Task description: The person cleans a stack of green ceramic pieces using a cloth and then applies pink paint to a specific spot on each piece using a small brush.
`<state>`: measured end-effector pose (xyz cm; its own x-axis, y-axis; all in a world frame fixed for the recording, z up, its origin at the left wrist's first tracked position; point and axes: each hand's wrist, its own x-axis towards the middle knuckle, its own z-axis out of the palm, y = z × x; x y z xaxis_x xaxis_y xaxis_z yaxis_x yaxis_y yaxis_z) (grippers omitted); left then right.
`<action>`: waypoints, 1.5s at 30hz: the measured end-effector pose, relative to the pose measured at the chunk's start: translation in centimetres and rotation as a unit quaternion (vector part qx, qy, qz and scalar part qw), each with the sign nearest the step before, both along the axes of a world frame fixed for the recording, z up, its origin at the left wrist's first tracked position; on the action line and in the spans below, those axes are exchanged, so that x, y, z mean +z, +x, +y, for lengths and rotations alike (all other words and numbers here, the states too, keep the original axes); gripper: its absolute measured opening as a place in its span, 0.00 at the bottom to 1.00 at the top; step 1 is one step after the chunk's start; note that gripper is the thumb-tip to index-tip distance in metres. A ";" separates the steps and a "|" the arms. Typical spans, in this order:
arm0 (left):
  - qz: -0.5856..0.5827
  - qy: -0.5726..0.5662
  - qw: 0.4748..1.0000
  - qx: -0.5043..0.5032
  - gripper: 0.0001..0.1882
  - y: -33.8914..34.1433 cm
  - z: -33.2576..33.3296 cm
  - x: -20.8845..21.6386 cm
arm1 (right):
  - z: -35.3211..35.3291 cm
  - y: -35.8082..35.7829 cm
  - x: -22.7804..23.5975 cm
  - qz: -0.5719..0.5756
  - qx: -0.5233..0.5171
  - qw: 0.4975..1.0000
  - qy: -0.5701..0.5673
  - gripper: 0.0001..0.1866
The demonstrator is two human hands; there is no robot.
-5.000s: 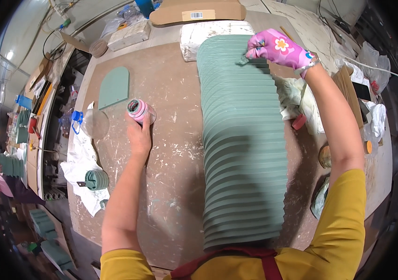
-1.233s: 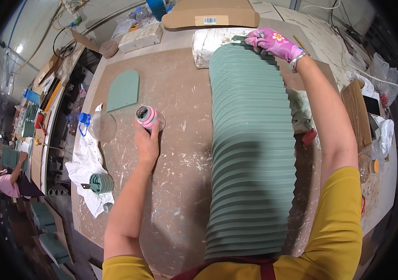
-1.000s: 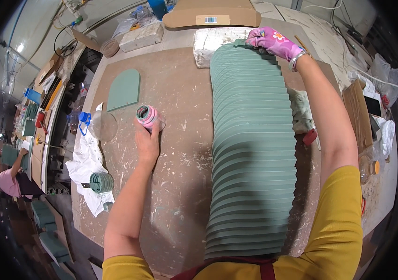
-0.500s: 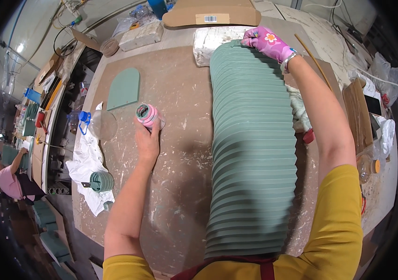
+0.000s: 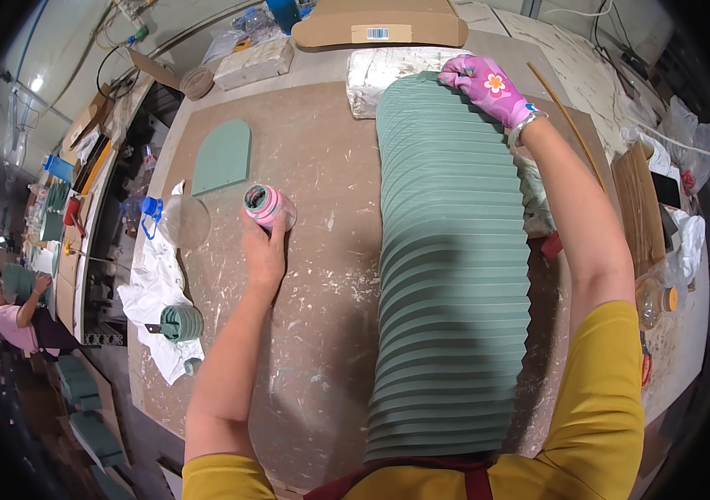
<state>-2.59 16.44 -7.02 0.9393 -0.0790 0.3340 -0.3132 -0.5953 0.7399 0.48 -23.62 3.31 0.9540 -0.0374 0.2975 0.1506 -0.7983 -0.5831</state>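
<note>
My bare left hand (image 5: 264,254) is closed around a small pink jar (image 5: 270,206) with an open mouth and dark green stuff inside. In front of me stretches a long fanned row of green arched boards (image 5: 455,267), each overlapping the one behind. At its far end is my right hand (image 5: 488,87), in a pink flowered glove, with its fingertips pinched together close to the last board's top edge. What they hold, if anything, is too small to make out. A single green arched board (image 5: 222,157) lies flat at the far left.
White wrapped blocks (image 5: 405,71) and a cardboard box (image 5: 380,23) stand at the back. Left lie a clear blue-capped bottle (image 5: 182,221), white cloth (image 5: 155,279) and a green roll (image 5: 180,323). A thin stick (image 5: 567,121) is on the right. Another person (image 5: 22,321) works at the far left.
My gloved right hand has shifted slightly right and toward me along the far edge of the boards. The left hand and jar stay nearly in place. The other person's arm has moved.
</note>
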 end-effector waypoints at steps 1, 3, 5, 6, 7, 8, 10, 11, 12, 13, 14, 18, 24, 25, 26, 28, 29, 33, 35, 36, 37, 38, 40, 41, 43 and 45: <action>0.000 0.000 1.000 -0.002 0.29 0.0 -0.2 0.0 | -0.4 0.0 -0.2 -0.019 0.019 1.000 -0.010 0.13; 0.005 0.002 1.000 0.005 0.29 -0.1 -0.2 0.0 | -0.3 0.1 -0.4 -0.038 0.041 0.998 -0.018 0.12; 0.003 0.005 1.000 0.004 0.29 0.0 0.1 -0.2 | 0.1 0.2 -0.5 -0.087 0.049 0.991 -0.092 0.12; 0.002 0.007 1.000 0.002 0.29 0.1 0.2 -0.3 | 0.3 0.2 -0.4 -0.087 0.050 0.991 -0.091 0.12; 0.002 0.008 1.000 0.002 0.29 0.0 0.2 -0.2 | 0.3 0.1 -0.1 -0.077 0.059 0.986 -0.136 0.12; 0.002 0.008 1.000 0.005 0.29 0.0 0.1 -0.2 | 0.4 0.0 0.2 -0.066 0.068 0.979 -0.183 0.12; 0.003 0.007 1.000 0.006 0.29 0.0 0.1 -0.3 | 0.5 -0.4 0.6 -0.053 0.074 0.969 -0.230 0.13; 0.001 0.009 1.000 0.011 0.28 0.1 0.2 -0.5 | 0.6 -0.5 0.7 -0.041 0.082 0.957 -0.277 0.14; -0.002 0.011 1.000 0.016 0.28 0.1 0.1 -0.6 | 0.8 -0.7 0.7 -0.040 0.082 0.956 -0.278 0.14; -0.002 0.010 1.000 0.016 0.28 0.1 0.1 -0.5 | 1.1 -1.0 0.6 -0.041 0.056 0.959 -0.274 0.15; 0.000 0.010 1.000 0.015 0.28 0.1 0.1 -0.4 | 1.3 -1.2 0.5 -0.042 0.031 0.962 -0.269 0.15; 0.006 0.018 1.000 0.020 0.27 0.0 0.1 -0.2 | 1.2 -0.9 0.2 0.001 0.011 0.988 -0.151 0.18; -0.007 0.024 0.999 0.024 0.28 0.1 0.1 -0.5 | 1.6 -1.0 1.1 0.047 0.000 0.999 -0.002 0.16; -0.007 0.025 0.999 0.024 0.28 0.1 0.1 -0.4 | 1.5 -0.9 1.0 0.047 0.000 0.999 -0.001 0.16; -0.006 0.027 0.999 0.021 0.28 0.1 0.1 -0.4 | 1.4 -0.8 1.1 0.058 -0.003 0.998 0.016 0.15; -0.005 0.028 0.999 0.018 0.28 0.1 0.1 -0.5 | 1.2 -0.5 1.3 0.069 -0.007 0.997 0.033 0.16; -0.005 0.025 1.000 0.016 0.29 0.2 0.2 -0.7 | 1.5 -0.3 1.7 0.092 -0.022 0.994 0.045 0.15; 0.012 0.025 0.999 0.016 0.30 0.1 0.2 -0.4 | 0.5 0.9 1.5 0.100 -0.024 0.995 0.013 0.14; 0.006 0.026 0.999 0.019 0.30 0.2 0.3 -0.7 | 0.0 1.4 1.4 0.090 -0.021 0.996 -0.013 0.14; 0.001 0.028 0.999 0.022 0.29 0.3 0.3 -0.9 | -0.3 1.7 1.4 0.093 -0.005 0.995 -0.035 0.15; 0.000 0.026 0.999 0.021 0.29 0.3 0.2 -0.9 | -0.6 1.9 1.4 0.095 0.011 0.994 -0.057 0.15; -0.011 0.026 0.999 0.017 0.29 0.3 0.4 -1.0 | -0.1 1.8 1.5 0.094 0.015 0.994 -0.056 0.15; -0.024 0.027 0.999 0.018 0.29 0.3 0.8 -0.9 | 0.8 1.3 1.3 0.098 -0.013 0.995 0.027 0.14; -0.015 0.023 0.999 0.018 0.29 0.2 0.6 -0.8 | 0.7 0.9 1.0 0.060 0.002 0.998 0.013 0.14; -0.005 0.014 1.000 0.013 0.29 0.2 -0.1 -0.6 | -2.6 1.6 -0.6 0.026 0.000 1.000 0.012 0.14; 0.009 0.013 1.000 0.011 0.29 0.3 0.1 -0.5 | -2.1 1.1 -0.2 0.022 -0.023 0.998 0.055 0.15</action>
<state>-2.33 16.57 -7.54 0.9466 -0.0673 0.3152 -0.2871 -0.6206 0.7297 1.55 -25.76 3.08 0.9623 -0.1123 0.2479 0.0879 -0.7340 -0.6735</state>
